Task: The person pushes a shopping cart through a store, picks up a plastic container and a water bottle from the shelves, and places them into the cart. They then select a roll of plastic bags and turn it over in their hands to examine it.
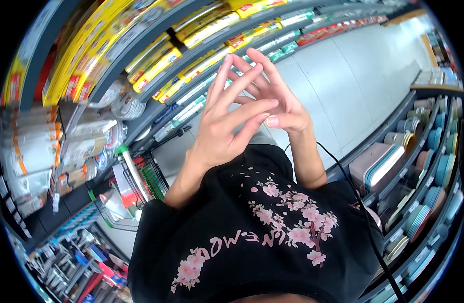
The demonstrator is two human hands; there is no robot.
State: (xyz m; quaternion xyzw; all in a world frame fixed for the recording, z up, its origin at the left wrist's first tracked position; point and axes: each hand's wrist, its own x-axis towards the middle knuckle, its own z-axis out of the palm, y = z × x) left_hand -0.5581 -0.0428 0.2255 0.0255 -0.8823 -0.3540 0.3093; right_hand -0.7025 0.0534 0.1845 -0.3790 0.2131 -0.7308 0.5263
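My left hand is raised in front of the chest, with its fingers spread and nothing held. Beside it, my right hand is also empty, its fingers apart and slightly bent. The fingers of the two hands overlap in view, and the thumb tips meet or nearly meet. Below the hands is a black shirt with pink blossoms and lettering.
Shelves at the upper left hold yellow boxes. Packaged goods hang at the left. A green-edged shopping cart holds items. Bowls and a pink container line the right shelves. A black cable crosses the right side.
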